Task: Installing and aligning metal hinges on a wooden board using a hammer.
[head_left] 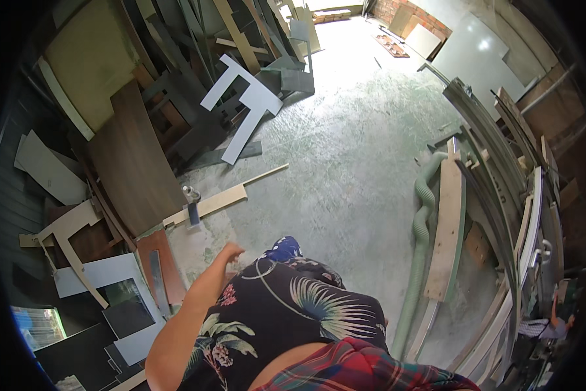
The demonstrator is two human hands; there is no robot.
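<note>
My left arm reaches forward beside my dark floral trousers (240, 319), and my left hand (230, 251) hangs over the floor with its fingers loosely apart. Nothing shows in it. The closest things ahead of it are a pale wooden strip (218, 203) and a clear bottle (191, 193) with a small dark piece beside it. Of my right hand (387, 321) only a skin-toned sliver shows at the right edge of the trousers; its fingers are hidden. One foot in a blue patterned shoe (284, 248) is forward on the floor.
Leaning boards and offcuts crowd the left, among them a brown panel (133, 156) and a white cut-out board (246, 111). Along the right run a green ribbed hose (422, 241), a long plank (445, 228) and stacked strips (495, 195). Another person (546, 328) appears far right.
</note>
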